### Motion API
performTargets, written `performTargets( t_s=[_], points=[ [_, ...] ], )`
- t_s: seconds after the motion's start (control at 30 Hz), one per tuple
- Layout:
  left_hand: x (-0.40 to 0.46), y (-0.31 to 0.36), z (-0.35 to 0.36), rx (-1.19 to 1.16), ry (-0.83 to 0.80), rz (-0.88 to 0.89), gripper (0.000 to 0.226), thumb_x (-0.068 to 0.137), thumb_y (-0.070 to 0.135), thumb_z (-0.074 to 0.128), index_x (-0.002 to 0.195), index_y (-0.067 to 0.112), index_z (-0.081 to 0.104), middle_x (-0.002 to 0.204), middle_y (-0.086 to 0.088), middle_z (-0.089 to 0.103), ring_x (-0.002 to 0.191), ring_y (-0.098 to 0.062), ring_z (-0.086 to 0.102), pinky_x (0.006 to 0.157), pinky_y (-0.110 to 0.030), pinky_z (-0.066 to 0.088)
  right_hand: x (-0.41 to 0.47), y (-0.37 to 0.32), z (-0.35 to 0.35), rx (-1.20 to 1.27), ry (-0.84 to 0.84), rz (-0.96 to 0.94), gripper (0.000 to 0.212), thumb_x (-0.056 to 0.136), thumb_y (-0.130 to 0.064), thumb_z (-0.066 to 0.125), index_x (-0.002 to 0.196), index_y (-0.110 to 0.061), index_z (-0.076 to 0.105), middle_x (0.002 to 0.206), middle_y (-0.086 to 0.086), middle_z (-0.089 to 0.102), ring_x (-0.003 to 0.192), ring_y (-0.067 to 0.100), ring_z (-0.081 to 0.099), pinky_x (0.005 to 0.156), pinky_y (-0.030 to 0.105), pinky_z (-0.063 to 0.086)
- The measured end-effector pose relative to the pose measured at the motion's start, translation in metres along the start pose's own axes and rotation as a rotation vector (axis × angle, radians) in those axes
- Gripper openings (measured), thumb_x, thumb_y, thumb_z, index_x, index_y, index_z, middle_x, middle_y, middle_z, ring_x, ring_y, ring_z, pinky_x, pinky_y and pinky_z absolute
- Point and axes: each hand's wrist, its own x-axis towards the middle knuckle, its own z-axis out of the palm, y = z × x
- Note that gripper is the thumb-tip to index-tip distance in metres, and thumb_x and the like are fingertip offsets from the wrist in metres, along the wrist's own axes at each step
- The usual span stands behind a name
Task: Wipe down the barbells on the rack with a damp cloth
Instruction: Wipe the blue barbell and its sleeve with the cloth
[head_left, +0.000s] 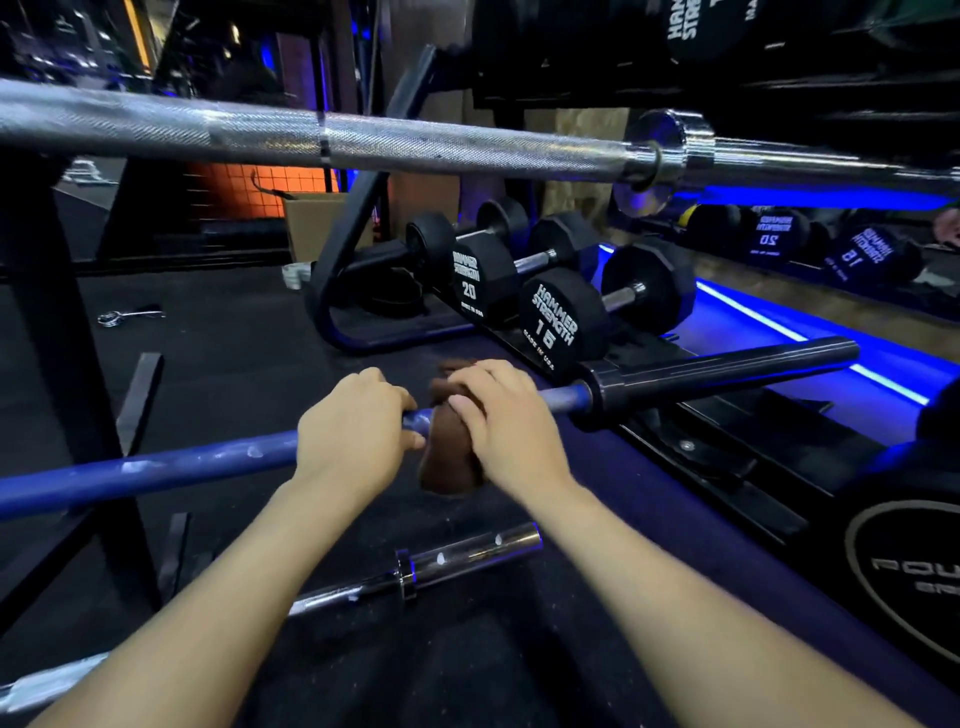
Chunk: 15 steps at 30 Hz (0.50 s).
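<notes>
While blue light rims the black floor (234, 332), both hands' fingers (387, 397) clutch blue barbell (171, 465).

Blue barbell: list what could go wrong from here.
1. The right hand wipes the brown cloth toward the black sleeve; fingers could jam against its collar.
2. The left hand steadies the blue barbell; if it loosens, the bar may roll.
</notes>
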Motion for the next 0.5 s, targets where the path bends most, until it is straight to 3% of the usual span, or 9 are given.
performTargets(
  t_s=[0.13,0.23,0.37,0.5],
  points=[
    [0.0,-0.001,0.0,-0.025,0.009,0.015,0.034,0.088,0.043,0.06,0.12,0.034,0.06,0.11,0.005,0.048,0.112,-0.015,0.046,0.069,-0.03,0.035,0.002,0.04,-0.026,-0.018,0.1,0.154,0.019,0.092,-0.022,0.051,0.103,-0.017,0.066,0.109,0.002,0.06,0.105,0.024,0.051,0.092,0.028,0.033],
    [0.0,-0.002,0.002,-0.012,0.023,0.026,0.034,0.088,0.043,0.06,0.12,0.034,0.06,0.112,0.004,0.049,0.112,-0.015,0.046,0.069,-0.029,0.036,0.004,0.028,-0.013,-0.043,0.187,0.276,0.022,0.09,-0.023,0.05,0.096,-0.012,0.068,0.106,0.006,0.062,0.102,0.029,0.054,0.092,0.034,0.036],
    [0.001,-0.003,0.002,0.019,0.03,0.022,0.03,0.087,0.041,0.061,0.116,0.032,0.061,0.102,0.003,0.045,0.109,-0.017,0.048,0.067,-0.03,0.037,-0.006,-0.025,0.016,0.0,0.098,0.061,0.038,0.086,-0.033,0.037,0.099,-0.017,0.069,0.111,0.003,0.063,0.109,0.024,0.053,0.097,0.037,0.039],
    [-0.001,-0.007,0.001,-0.041,0.007,0.032,0.036,0.087,0.041,0.063,0.122,0.034,0.059,0.109,0.003,0.048,0.112,-0.016,0.046,0.071,-0.03,0.039,-0.002,0.004,-0.011,-0.015,-0.077,-0.028,0.04,0.089,-0.04,0.041,0.115,-0.023,0.066,0.121,0.001,0.058,0.114,0.023,0.049,0.101,0.032,0.035]
  ],
)
